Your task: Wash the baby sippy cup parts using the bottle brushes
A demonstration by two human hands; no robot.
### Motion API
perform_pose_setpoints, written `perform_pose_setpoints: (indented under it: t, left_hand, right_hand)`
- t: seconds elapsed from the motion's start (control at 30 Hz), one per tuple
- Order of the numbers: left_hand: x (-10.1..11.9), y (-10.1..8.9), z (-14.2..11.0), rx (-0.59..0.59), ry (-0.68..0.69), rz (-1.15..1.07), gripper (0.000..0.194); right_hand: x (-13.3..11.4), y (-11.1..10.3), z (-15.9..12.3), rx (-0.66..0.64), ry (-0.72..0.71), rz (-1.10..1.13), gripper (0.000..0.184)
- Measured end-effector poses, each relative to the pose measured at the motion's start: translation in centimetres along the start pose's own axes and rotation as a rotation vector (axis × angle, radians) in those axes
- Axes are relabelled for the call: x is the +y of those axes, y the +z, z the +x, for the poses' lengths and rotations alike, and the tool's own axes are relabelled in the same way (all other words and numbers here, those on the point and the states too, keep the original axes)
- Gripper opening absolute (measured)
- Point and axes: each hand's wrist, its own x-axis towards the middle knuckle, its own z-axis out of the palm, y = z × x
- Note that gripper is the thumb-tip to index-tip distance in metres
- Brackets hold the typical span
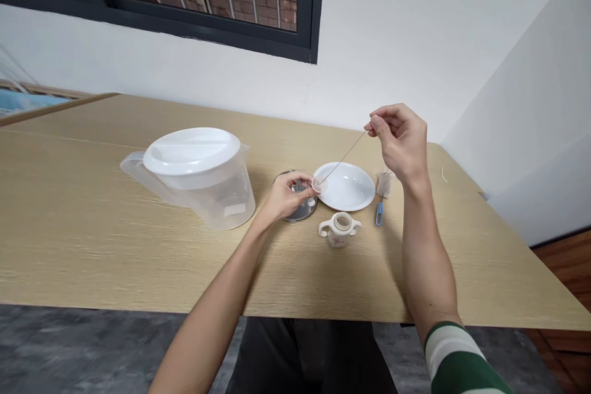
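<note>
My left hand (pixel 287 197) pinches a small clear ring (pixel 318 184) just above a round steel lid (pixel 300 212), which lies partly hidden beneath the hand. A thin grey cord (pixel 344 157) runs up from the ring to my right hand (pixel 399 138), raised high above the table, whose fingertips pinch the cord's upper end. Below the cord sits a shallow white plate (pixel 345 186). A small two-handled white cup (pixel 340 229) stands just in front of the plate. Nearest the right forearm lies a small bottle brush with a blue wire handle (pixel 380 197).
A large clear plastic jug with a white lid (pixel 194 175) stands left of my hands on the light wood table (pixel 138 252). A short white thread (pixel 444 175) lies near the table's right edge. White walls bound the far and right sides.
</note>
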Motion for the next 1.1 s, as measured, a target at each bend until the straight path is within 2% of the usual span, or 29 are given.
perform_pose_setpoints:
  t: [0.3,0.53,0.7,0.87,1.1]
  left_hand:
    - [0.3,0.0,0.0,0.006,0.015,-0.004,0.028]
    - [0.1,0.0,0.0,0.046,0.006,0.038,0.029]
    - [0.0,0.0,0.0,0.104,0.006,0.026,0.029]
    - [0.3,0.1,-0.2,0.116,-0.014,0.032,0.029]
    - [0.0,0.3,-0.2,0.109,-0.021,0.023,0.032]
  right_hand:
    - [-2.0,0.4,-0.7,0.004,-0.103,-0.055,0.021]
    - [-3.3,1.5,-1.4,-0.101,-0.021,-0.051,0.024]
    - [-1.8,3.2,-1.5,-0.168,0.038,0.012,0.026]
    - [0.1,5.0,-1.6,-0.229,0.074,0.015,0.017]
    - [-0.2,5.2,-1.7,-0.354,0.133,-0.091,0.011]
